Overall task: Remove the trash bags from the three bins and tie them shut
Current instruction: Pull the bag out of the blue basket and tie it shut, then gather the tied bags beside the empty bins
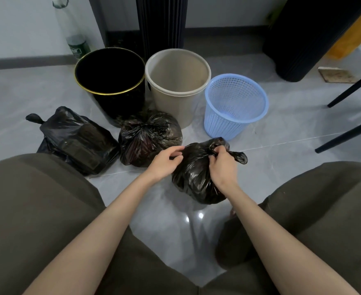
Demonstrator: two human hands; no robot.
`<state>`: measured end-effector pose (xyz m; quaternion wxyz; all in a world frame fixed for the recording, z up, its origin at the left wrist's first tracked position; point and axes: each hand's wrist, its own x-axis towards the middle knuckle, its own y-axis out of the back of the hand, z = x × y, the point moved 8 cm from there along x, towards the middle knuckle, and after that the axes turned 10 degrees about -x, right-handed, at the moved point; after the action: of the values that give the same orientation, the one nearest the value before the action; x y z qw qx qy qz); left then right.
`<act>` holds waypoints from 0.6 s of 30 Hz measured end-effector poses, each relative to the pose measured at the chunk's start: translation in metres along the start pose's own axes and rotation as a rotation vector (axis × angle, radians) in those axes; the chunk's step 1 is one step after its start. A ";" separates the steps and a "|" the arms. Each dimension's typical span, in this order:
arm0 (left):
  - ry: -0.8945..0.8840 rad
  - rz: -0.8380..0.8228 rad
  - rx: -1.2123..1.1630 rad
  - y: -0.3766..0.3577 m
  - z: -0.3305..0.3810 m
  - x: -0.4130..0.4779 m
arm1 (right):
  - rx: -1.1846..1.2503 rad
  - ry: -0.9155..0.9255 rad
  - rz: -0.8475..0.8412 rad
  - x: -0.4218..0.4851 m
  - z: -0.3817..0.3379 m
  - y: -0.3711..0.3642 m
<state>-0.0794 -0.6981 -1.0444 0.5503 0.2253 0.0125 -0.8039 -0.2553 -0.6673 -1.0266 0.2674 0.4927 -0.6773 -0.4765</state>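
The right-most trash bag (196, 179) lay on the floor (282, 128) in front of the beige bin (171, 107), nearest the person. The fingers of the right hand (223, 165) were clenched round its twisted neck. The left hand (164, 161) pinched the film at its upper left. The middle trash bag (149, 137) touched the beige bin's base, and the flat trash bag (77, 139) lay farther left. The black bin (120, 103) stood left of the beige bin, the blue basket (235, 124) to its right.

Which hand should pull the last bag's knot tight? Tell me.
Right. The right hand already grips the knotted neck of the last bag; the left hand only pinches plastic at its side, so it is better for steadying.
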 end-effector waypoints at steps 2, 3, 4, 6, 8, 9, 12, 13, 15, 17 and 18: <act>-0.011 0.010 -0.003 0.000 0.005 0.005 | 0.024 -0.063 0.002 0.016 0.009 0.004; -0.018 0.014 -0.003 0.000 0.008 0.008 | 0.045 -0.102 0.001 0.025 0.014 0.005; -0.027 0.015 -0.007 -0.001 0.011 0.011 | 0.074 -0.143 0.001 0.034 0.018 0.005; -0.047 0.007 -0.005 -0.002 0.016 0.019 | 0.150 -0.236 -0.008 0.051 0.027 0.004; -0.060 0.007 0.003 -0.002 0.021 0.028 | 0.251 -0.327 -0.021 0.069 0.033 -0.001; -0.064 0.009 0.003 -0.002 0.023 0.033 | 0.294 -0.354 -0.017 0.076 0.033 -0.002; -0.055 0.021 -0.011 -0.005 0.027 0.052 | 0.395 -0.372 0.025 0.100 0.031 -0.007; -0.048 0.027 -0.027 -0.006 0.027 0.058 | 0.421 -0.369 0.037 0.106 0.030 -0.008; -0.037 0.028 -0.054 -0.010 0.028 0.071 | 0.484 -0.358 0.057 0.119 0.028 -0.012; -0.028 0.026 -0.063 -0.013 0.031 0.083 | 0.519 -0.327 0.047 0.131 0.026 -0.017; -0.022 0.026 -0.070 -0.015 0.033 0.087 | 0.509 -0.318 0.023 0.135 0.026 -0.021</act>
<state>-0.1292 -0.7778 -1.0512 0.5683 0.1970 0.0316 -0.7982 -0.3186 -0.7833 -1.0707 0.0311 0.4554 -0.8138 -0.3597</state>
